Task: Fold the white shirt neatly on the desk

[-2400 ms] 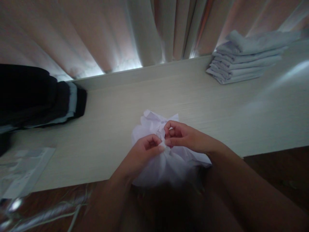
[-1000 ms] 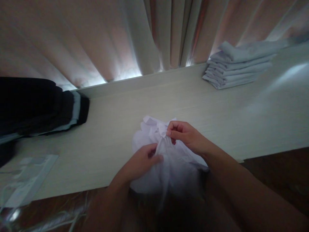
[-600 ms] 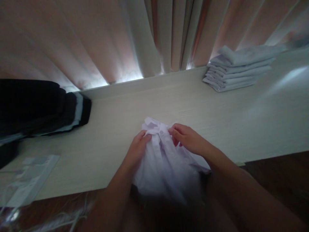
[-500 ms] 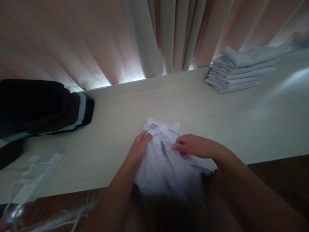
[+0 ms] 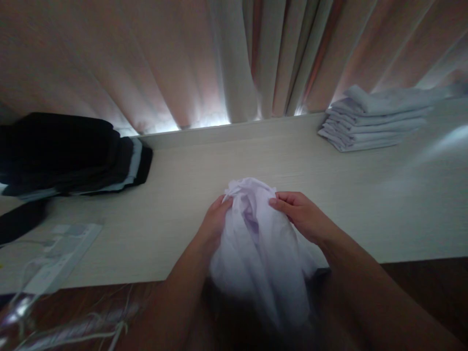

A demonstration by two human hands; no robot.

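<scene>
Honestly, this white cloth (image 5: 266, 239) should handle light, soft and floppy, so pinch its top edges. It's draped at the table's (image 5: 183, 170) near edge, left hand (image 5: 215, 220) and right hand (image 5: 305, 214) apart, each pinching a side. Versus half a second ago, the right grips higher and the crossed strips become a rounded fold.

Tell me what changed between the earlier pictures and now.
The left hand and right hand, first pinching together at the middle of the white cloth, have moved apart to its left and right top edges, each gripping one side. The cloth's bunched middle now shows a deep fold. The dark clothes, white stack and power strip stayed put.
</scene>
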